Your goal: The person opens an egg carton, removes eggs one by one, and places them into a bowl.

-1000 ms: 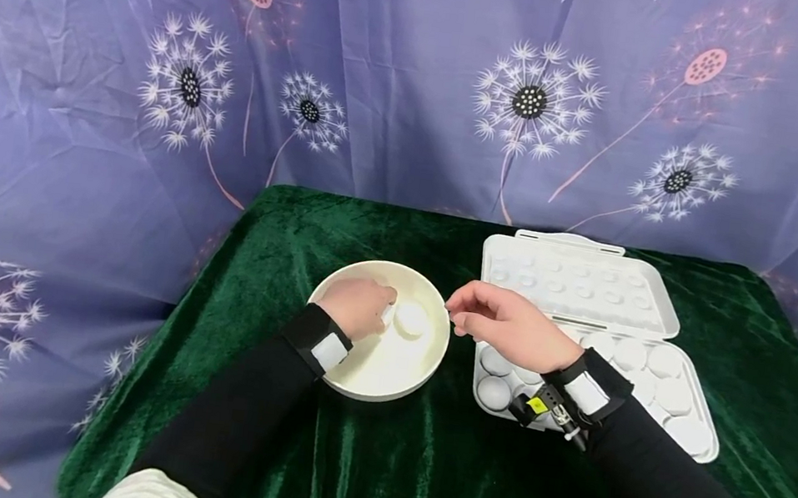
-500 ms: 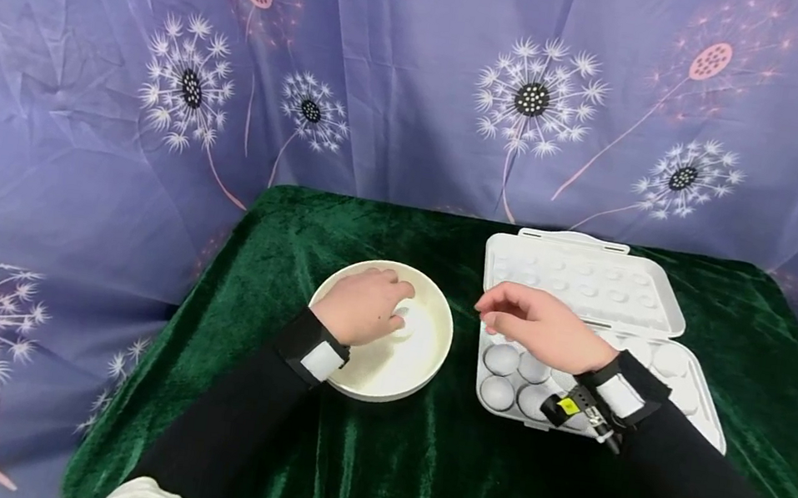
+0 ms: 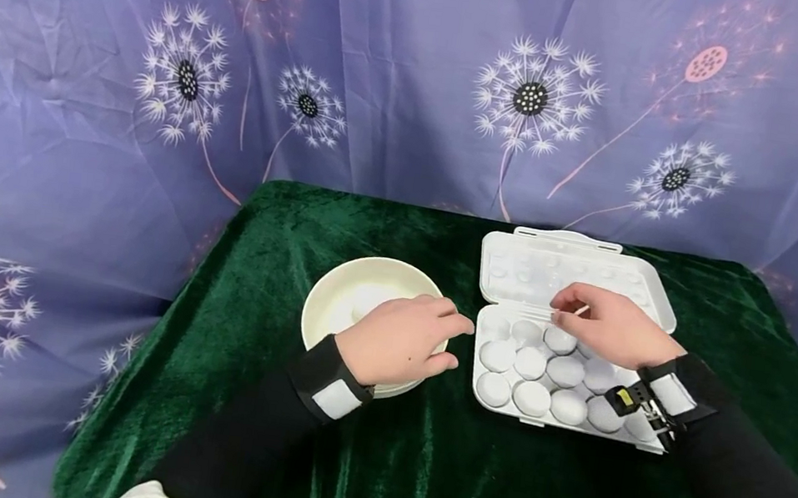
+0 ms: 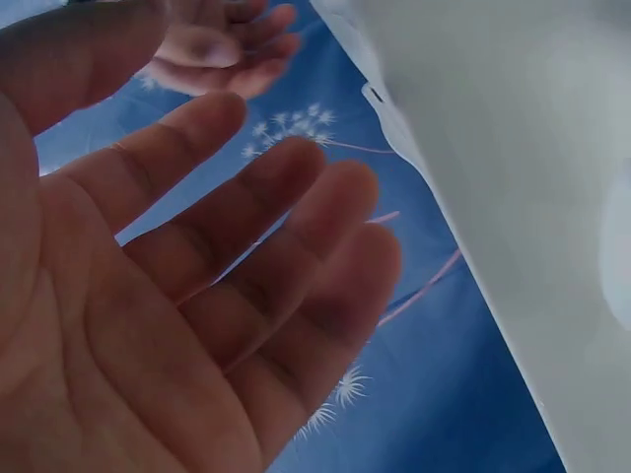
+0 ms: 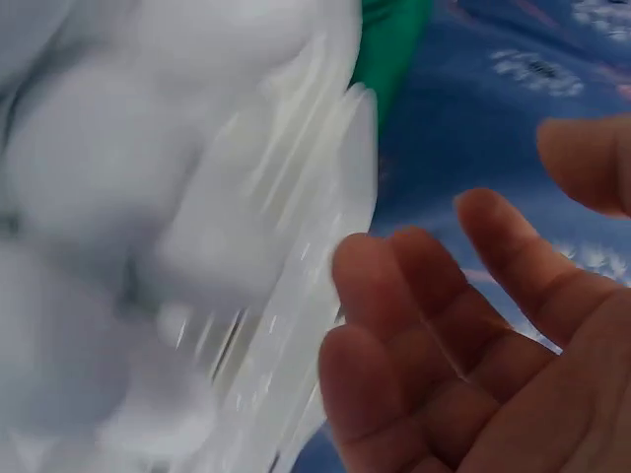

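Note:
My left hand (image 3: 398, 341) hovers palm down over the right side of a cream bowl (image 3: 326, 311), its fingers spread and relaxed. In the left wrist view the palm (image 4: 118, 325) is bare. A whitish egg (image 3: 366, 299) lies in the bowl, partly covered by that hand. Further right, my right hand (image 3: 619, 324) is above the hinge side of an open white egg box (image 3: 531, 420), fingers loosely curved. The right wrist view has its fingers (image 5: 380, 335) holding nothing, close by the box. Several white eggs (image 3: 498, 355) sit in the box; some are hidden beneath the hand.
The raised lid (image 3: 582, 266) leans back behind the box. Dark green velvet cloth (image 3: 371, 464) covers the table. A purple curtain (image 3: 418, 100) with dandelion print hangs behind and to the left.
My left hand has lifted out of the bowl and shifted right towards its rim. My right hand has moved right, from beside the bowl to above the egg box, uncovering eggs at its left.

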A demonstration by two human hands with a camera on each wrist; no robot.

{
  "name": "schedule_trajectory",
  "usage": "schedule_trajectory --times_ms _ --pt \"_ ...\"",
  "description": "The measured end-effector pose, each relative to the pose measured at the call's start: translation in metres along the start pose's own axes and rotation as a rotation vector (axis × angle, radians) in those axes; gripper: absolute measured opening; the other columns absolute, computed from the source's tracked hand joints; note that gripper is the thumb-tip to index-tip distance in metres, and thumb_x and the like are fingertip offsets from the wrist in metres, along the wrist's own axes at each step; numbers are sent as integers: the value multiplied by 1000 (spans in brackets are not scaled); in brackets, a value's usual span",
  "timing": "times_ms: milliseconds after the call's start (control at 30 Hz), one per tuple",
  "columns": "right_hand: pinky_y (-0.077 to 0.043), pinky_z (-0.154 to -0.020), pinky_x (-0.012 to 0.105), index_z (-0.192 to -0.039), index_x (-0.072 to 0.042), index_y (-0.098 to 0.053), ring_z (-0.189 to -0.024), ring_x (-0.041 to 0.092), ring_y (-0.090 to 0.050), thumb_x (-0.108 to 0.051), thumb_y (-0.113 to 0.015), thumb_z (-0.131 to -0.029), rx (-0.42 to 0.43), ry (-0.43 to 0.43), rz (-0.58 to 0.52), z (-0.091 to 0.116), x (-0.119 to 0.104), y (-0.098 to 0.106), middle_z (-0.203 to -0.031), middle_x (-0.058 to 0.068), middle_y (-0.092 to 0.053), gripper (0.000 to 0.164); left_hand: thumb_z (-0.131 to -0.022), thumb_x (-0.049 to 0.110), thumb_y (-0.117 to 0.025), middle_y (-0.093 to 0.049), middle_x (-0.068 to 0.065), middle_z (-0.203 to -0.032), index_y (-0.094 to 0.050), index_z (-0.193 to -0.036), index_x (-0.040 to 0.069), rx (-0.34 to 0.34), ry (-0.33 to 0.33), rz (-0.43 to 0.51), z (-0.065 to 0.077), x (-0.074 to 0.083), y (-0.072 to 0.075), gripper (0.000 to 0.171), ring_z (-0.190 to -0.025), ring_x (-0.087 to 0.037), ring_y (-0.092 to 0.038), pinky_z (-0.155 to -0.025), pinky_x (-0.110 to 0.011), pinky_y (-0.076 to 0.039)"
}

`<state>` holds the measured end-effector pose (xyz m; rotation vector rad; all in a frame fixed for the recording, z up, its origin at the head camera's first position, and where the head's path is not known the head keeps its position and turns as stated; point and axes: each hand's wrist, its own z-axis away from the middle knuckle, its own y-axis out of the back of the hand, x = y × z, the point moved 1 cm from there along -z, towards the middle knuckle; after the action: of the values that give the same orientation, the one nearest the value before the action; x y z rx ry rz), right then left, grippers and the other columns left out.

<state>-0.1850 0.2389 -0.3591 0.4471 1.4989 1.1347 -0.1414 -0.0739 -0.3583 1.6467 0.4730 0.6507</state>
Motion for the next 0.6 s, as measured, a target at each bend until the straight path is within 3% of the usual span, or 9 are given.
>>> schedule_trajectory --times_ms 300,433,600 --pt "-48 -79 48 -120 -7 -68 -97 30 -63 -24 -65 -95 -79 -55 211 -14 14 -9 -112 13 -66 31 -97 37 -68 -61 6 -116 -64 -132 23 56 -49 -17 6 13 8 38 -100 -12 -58 -76 -27 -49" --pt "-47 -78 46 -118 -8 -70 -90 25 -62 -21 -63 -93 -103 -76 250 -20 16 -15 -110 10 -67 29 -95 35 -69 -62 7 -116 -65 -131 22 91 -90 8 11 17 13 38 -98 -11 -58 -75 -26 -49" --pt "-47 -75 44 -109 -9 -73 -79 20 -59 -18 -65 -88 -95 -59 283 -23 15 -20 -100 6 -68 24 -96 35 -69 -62 7 -115 -65 -130 23 101 -86 9 13 16 14 37 -99 -11 -58 -77 -27 -49"
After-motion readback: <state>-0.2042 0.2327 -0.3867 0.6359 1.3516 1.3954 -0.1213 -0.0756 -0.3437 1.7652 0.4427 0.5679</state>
